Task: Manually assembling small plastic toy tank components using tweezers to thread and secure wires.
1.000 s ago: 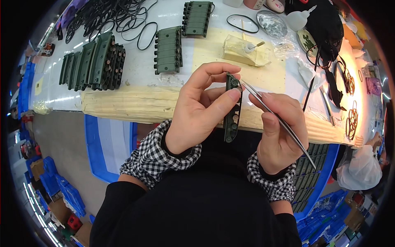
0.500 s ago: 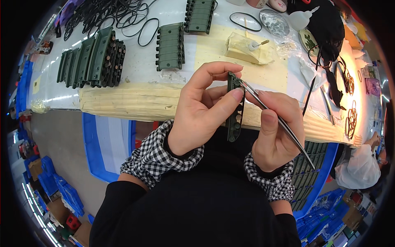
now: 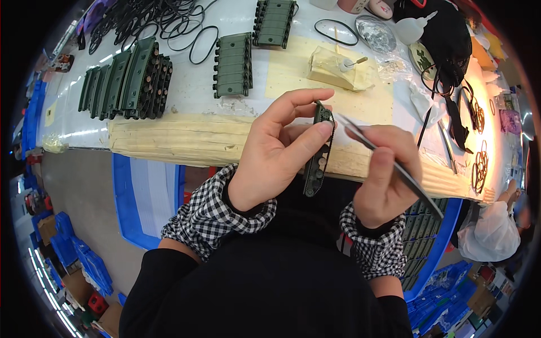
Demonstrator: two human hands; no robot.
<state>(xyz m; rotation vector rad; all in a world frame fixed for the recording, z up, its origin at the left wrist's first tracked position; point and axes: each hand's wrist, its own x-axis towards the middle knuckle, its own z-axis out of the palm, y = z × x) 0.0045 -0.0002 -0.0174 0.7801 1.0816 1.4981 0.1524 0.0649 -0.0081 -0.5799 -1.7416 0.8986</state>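
Note:
My left hand (image 3: 276, 143) is closed on a dark green model tank chassis (image 3: 316, 166), pinching its upper part between thumb and fingers. Small round wheels run along its side, and a thin black band (image 3: 332, 119) curves around the upper end. Metal tweezers (image 3: 401, 172) lie slantwise in my right hand (image 3: 389, 169), which is closed around them. Their tips are just right of the chassis, apart from it. My fingers hide part of the chassis.
Green chassis stand in a row (image 3: 127, 81) at the left, beside a heap of black rubber bands (image 3: 152, 22). More stacked chassis (image 3: 233, 65) are farther back. A tape-covered block (image 3: 338, 73) holds a small nozzle. Blue bins (image 3: 121, 197) flank me below the padded table edge (image 3: 174, 141).
My right hand has drawn the tweezers back to the right, off the chassis. The chassis has tilted a little, its lower end moving left, still in my left hand.

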